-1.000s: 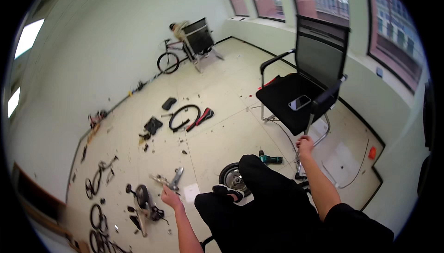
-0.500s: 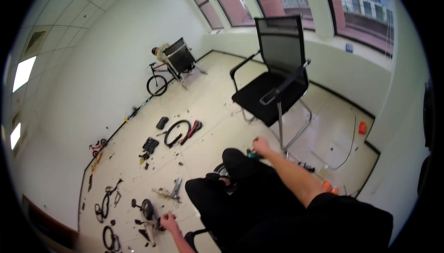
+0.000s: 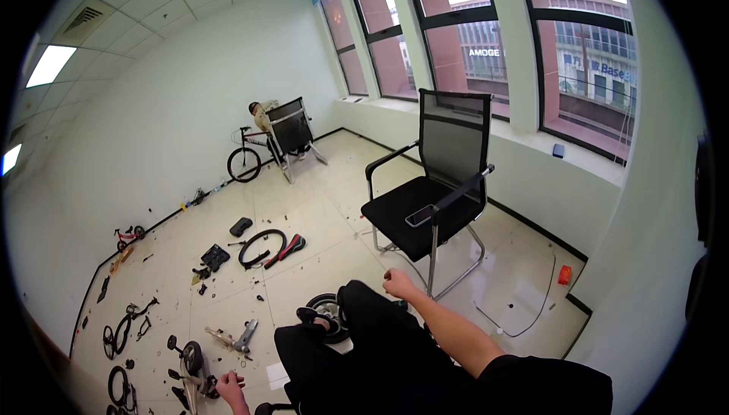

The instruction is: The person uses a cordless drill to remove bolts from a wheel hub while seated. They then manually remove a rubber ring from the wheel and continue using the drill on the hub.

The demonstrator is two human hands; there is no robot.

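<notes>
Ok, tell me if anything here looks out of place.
Yes: a black tyre and a red and black saddle lie loose on the floor, not fitted to anything, amid scattered bits; a wheeled frame lies near the left hand.

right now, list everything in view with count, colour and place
mesh chairs: 2, black, near and far
phone: 1, dark, near chair's seat
person: 1, light top, far chair
bicycle: 1, red and black, beside person
windows: 4, dark frames, right
cases: 2, black, floor
loop: 1, black, beside cases
wheel: 1, black, beside legs
wheeled assembly: 1, black and pale, lower left
block: 1, orange, right floor
small bits: uncounted, dark, floor
legs: 2, black, lower centre
left grip: 1, bare, by wheeled assembly
right grip: 1, bare, beside legs
</notes>
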